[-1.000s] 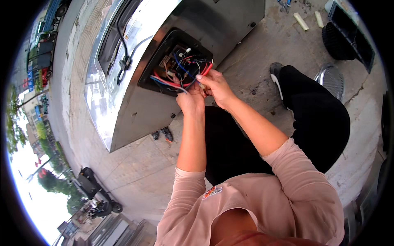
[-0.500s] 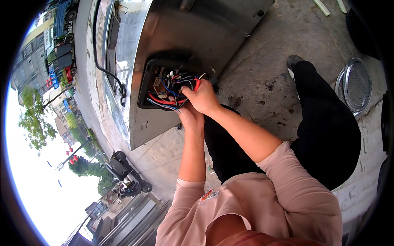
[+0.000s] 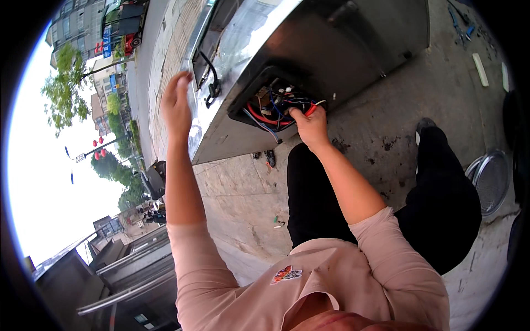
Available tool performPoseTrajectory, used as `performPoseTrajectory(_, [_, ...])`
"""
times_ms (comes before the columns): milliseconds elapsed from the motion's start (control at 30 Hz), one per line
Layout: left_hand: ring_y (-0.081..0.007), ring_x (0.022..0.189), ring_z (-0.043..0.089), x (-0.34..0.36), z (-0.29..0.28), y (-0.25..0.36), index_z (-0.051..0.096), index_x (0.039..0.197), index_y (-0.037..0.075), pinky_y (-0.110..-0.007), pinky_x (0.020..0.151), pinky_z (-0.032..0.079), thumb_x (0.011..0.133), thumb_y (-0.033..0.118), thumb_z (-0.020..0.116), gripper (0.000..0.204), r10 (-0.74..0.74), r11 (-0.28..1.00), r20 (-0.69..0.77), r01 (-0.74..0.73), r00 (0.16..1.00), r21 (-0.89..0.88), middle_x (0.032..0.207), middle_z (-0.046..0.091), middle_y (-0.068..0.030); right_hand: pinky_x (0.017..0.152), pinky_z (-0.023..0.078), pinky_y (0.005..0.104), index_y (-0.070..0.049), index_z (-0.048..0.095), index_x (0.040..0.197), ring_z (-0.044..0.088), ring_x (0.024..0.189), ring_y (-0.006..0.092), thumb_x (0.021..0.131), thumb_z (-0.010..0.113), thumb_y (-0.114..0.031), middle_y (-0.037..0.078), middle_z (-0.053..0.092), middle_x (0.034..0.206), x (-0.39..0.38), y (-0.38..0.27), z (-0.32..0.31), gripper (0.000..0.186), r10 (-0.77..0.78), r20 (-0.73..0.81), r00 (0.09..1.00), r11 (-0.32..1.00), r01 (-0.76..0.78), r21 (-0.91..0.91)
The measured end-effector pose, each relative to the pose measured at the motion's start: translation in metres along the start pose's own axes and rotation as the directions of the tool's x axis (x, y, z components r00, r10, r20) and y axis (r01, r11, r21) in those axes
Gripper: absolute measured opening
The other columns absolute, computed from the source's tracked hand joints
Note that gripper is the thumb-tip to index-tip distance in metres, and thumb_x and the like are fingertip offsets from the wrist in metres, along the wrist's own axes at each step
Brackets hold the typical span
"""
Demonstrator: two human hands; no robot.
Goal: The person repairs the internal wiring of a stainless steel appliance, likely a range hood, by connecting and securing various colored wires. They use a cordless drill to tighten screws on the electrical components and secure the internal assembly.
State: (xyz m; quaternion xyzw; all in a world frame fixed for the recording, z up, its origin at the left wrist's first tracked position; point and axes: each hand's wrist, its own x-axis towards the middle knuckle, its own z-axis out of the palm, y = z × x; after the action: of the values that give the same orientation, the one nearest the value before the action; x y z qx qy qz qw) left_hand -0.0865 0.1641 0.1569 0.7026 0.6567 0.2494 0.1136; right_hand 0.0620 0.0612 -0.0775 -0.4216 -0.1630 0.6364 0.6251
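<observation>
We look down on an open wiring compartment (image 3: 279, 105) set in the side wall of a stainless-steel cabinet (image 3: 353, 49) lying on the pavement (image 3: 386, 138). Inside it we see a tangle of red, blue and black wires (image 3: 265, 113) with small components among them; which lead runs to which terminal is too small for us to tell. Our right hand (image 3: 310, 124) rests at the right edge of the opening, its fingers curled closed around what appears to be a red-handled tool or lead at the rim; we cannot say which. Our left hand (image 3: 175, 105) is raised well apart from the compartment, open and empty, just beside the cabinet's upper face, where a black cable (image 3: 212, 83) hangs.

To work here well, we judge that the right hand should keep a firm pinch and move one lead at a time, so that neighbouring wires are not dragged loose. The left hand would serve best steadying the cabinet wall or parting the bundle.

Beyond, we note small dark parts (image 3: 269, 157) on the pavement below the cabinet, a round metal tray (image 3: 491, 179) at right, and hand tools (image 3: 461, 25) at upper right.
</observation>
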Motion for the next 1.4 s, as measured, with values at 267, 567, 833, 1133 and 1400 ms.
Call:
performPoseTrajectory(267, [-0.0143,0.094,0.058,0.038,0.064,-0.03,0.063,0.121,-0.002,-0.027,0.086,0.044,0.101,0.033,0.042,0.045,-0.212,0.976,0.105,0.215,0.972,-0.017,0.106,0.066,-0.0063,0.074,0.05,0.0288,0.006,0.066,0.093,0.065,0.078,0.0141,0.075,0.071,-0.002,0.009,0.072,0.089,0.005,-0.001,-0.001,0.02,0.081,-0.05,0.995,0.995,-0.077,0.069])
performPoseTrajectory(567, [-0.0123,0.095,0.058,0.033,0.071,-0.026,0.063,0.116,-0.008,-0.025,0.089,0.043,0.102,0.032,0.045,0.046,-0.236,0.957,0.058,0.242,0.97,-0.158,0.106,0.065,-0.0075,0.078,0.051,0.0302,0.007,0.063,0.097,0.066,0.083,0.016,0.073,0.07,-0.001,0.011,0.071,0.091,0.01,-0.002,-0.005,0.026,0.036,0.009,0.999,0.987,-0.037,0.155])
performPoseTrajectory(833, [-0.0104,0.09,0.057,0.032,0.069,-0.028,0.064,0.115,-0.008,-0.023,0.083,0.044,0.102,0.034,0.045,0.048,-0.204,0.971,0.047,0.208,0.978,-0.12,0.1,0.065,-0.006,0.078,0.051,0.0304,0.006,0.063,0.097,0.064,0.082,0.0154,0.072,0.071,0.001,0.011,0.07,0.09,0.016,-0.007,-0.007,0.027,-0.027,0.039,0.999,0.99,0.021,0.137])
performPoseTrajectory(1133, [-0.0086,0.084,0.055,0.033,0.068,-0.04,0.065,0.115,-0.007,-0.023,0.076,0.043,0.101,0.036,0.047,0.048,-0.213,0.972,0.045,0.217,0.976,-0.095,0.093,0.064,-0.0031,0.076,0.051,0.0293,0.006,0.063,0.095,0.064,0.081,0.0137,0.07,0.071,0.003,0.009,0.07,0.09,0.018,-0.007,-0.007,0.026,-0.028,0.068,0.997,0.982,0.015,0.186])
performPoseTrajectory(1400, [-0.0123,0.093,0.059,0.033,0.069,-0.041,0.065,0.113,-0.009,-0.024,0.086,0.044,0.1,0.034,0.05,0.048,-0.215,0.967,0.032,0.218,0.976,-0.132,0.102,0.066,-0.0087,0.078,0.051,0.0285,0.003,0.064,0.098,0.064,0.084,0.0128,0.072,0.072,0.003,0.006,0.069,0.093,0.021,-0.006,-0.01,0.027,0.021,0.13,0.991,0.995,-0.032,0.09])
